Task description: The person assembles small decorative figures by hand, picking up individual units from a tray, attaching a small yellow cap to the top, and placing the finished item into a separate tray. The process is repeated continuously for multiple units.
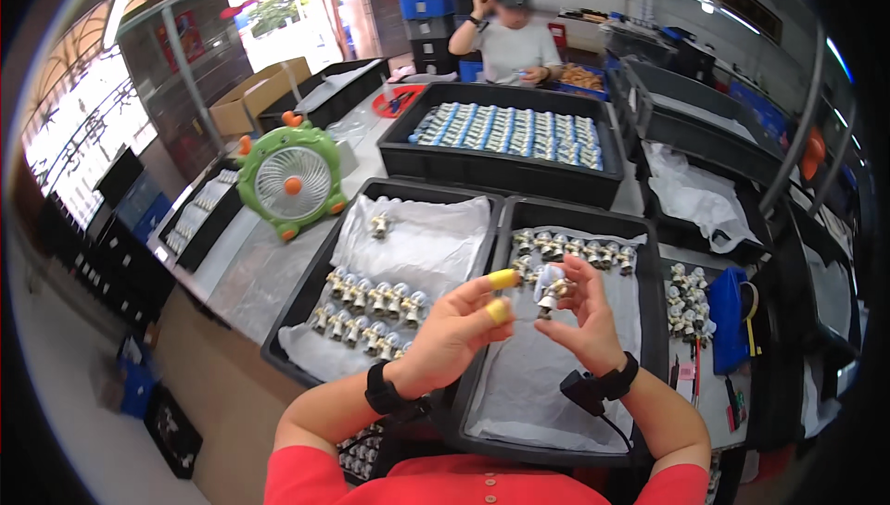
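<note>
Between the fingers and thumb of my right hand (590, 320) is a small white, gold and dark figurine (549, 290). It is held up over the right-hand black tray (652, 320), which is lined with white paper. My left hand (454, 324) is just to its left, with yellow covers on the thumb and a fingertip. Those two tips are apart, with nothing visible between them. Similar figurines (593, 250) stand in rows at the far end of the right-hand tray. More figurines (371, 296) fill rows in the left-hand black tray (298, 315), and a single one (379, 225) stands farther back on its paper.
A green fan (289, 181) stands to the left. Behind the trays, a large black crate (501, 176) holds rows of blue-and-white pieces. Figurines lie heaped (688, 301) at right beside a blue pouch (729, 320) and pens. A person (510, 42) sits across the table.
</note>
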Demonstrator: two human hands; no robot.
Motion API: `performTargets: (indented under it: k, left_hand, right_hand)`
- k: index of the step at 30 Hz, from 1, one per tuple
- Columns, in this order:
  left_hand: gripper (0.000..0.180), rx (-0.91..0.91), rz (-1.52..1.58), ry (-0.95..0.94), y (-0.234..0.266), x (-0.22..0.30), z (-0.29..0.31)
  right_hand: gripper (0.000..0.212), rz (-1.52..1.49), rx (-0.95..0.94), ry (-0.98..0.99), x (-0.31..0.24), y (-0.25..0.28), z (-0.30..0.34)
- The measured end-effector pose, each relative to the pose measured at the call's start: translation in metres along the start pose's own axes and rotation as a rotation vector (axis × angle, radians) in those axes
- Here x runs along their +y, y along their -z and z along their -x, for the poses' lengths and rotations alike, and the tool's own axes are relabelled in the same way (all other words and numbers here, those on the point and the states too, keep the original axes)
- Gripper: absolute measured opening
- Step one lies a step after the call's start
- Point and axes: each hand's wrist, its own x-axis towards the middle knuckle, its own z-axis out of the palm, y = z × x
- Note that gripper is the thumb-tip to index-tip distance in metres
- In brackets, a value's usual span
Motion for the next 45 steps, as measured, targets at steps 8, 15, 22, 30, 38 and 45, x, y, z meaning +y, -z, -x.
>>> performTargets:
  k: [8, 15, 22, 30, 38, 45]
  left_hand:
    - [0.04, 0.09, 0.006, 0.189, 0.036, -0.042, -0.028]
    - [0.048, -0.046, 0.11, 0.238, 0.043, -0.055, -0.026]
    - [0.055, -0.053, -0.026, 0.185, 0.048, -0.058, -0.027]
    - [0.053, -0.02, -0.031, 0.183, 0.049, -0.062, -0.028]
    - [0.052, -0.014, -0.035, 0.163, 0.046, -0.06, -0.029]
    - [0.045, 0.042, -0.038, 0.141, 0.044, -0.058, -0.029]
  right_hand:
    - [0.073, 0.491, -0.108, 0.134, -0.006, 0.005, 0.005]
    - [0.068, 0.49, -0.203, 0.181, 0.004, -0.004, 0.005]
    - [0.068, 0.537, -0.228, 0.191, 0.014, -0.008, 0.003]
    - [0.069, 0.496, -0.237, 0.139, 0.016, -0.005, 0.004]
    - [0.069, 0.47, -0.214, 0.075, 0.015, -0.006, 0.006]
    - [0.069, 0.349, -0.216, -0.027, 0.019, -0.008, 0.011]
